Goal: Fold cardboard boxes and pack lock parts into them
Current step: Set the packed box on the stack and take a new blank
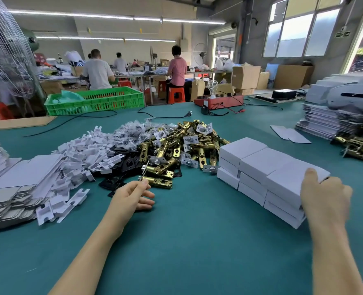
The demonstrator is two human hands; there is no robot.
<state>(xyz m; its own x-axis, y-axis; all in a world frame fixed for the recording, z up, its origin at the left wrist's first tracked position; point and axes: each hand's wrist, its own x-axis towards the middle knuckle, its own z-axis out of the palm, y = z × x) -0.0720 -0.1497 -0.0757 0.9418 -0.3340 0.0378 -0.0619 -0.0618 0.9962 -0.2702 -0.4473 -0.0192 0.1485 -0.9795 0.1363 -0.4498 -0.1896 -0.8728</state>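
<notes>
A heap of brass latch bolts lies mid-table, with bagged screws behind it, black plates in front and white plastic inserts to the left. My left hand pinches the silver end of a brass latch at the heap's near edge. Folded white boxes stand stacked three high on the right. My right hand grips the nearest top box, thumb on its lid. Flat box blanks lie piled at the far left.
The green table holds more flat blanks and brass latches at the right edge, a loose blank, a red tester with a bulb, cables, and a green crate. People work at benches behind.
</notes>
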